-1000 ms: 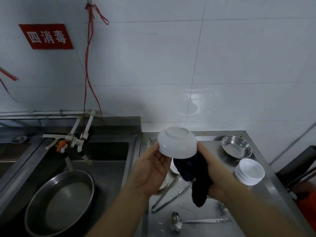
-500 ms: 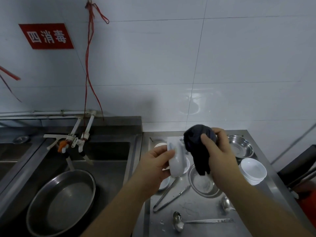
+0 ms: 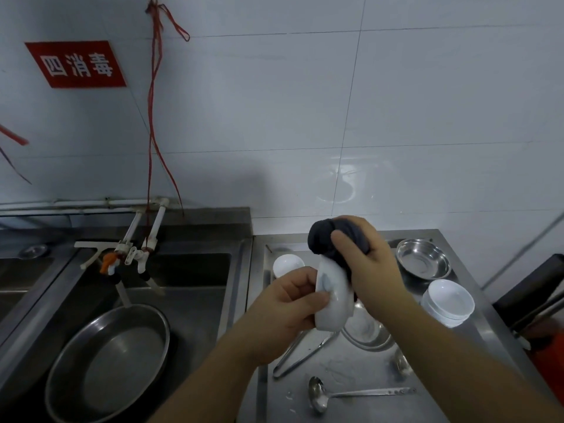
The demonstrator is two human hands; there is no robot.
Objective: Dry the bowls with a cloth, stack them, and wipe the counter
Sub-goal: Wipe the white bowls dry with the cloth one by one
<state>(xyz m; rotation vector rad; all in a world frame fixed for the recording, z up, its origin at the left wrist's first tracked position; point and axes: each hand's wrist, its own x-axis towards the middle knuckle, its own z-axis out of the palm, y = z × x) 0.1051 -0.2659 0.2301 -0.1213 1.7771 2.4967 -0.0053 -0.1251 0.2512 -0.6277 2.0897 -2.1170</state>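
My left hand (image 3: 288, 302) grips a white bowl (image 3: 332, 297) turned on its edge above the steel counter (image 3: 451, 377). My right hand (image 3: 370, 267) holds a bunched dark cloth (image 3: 325, 236) and presses it into the bowl's open side. A stack of white bowls (image 3: 448, 302) stands at the right of the counter. Another white bowl (image 3: 287, 264) sits at the counter's back left. A steel bowl (image 3: 422, 261) rests at the back right, and a second steel bowl (image 3: 370, 334) lies partly hidden under my hands.
Tongs (image 3: 300, 351) and a ladle (image 3: 351, 393) lie on the counter's front. To the left, a sink holds a large steel basin (image 3: 106, 361) under white taps (image 3: 134, 251). A dark object (image 3: 531, 288) stands past the counter's right edge.
The bowl went from upside down to standing on its edge. My right hand rose with the cloth from below the bowl to its open side, then settled lower against it.
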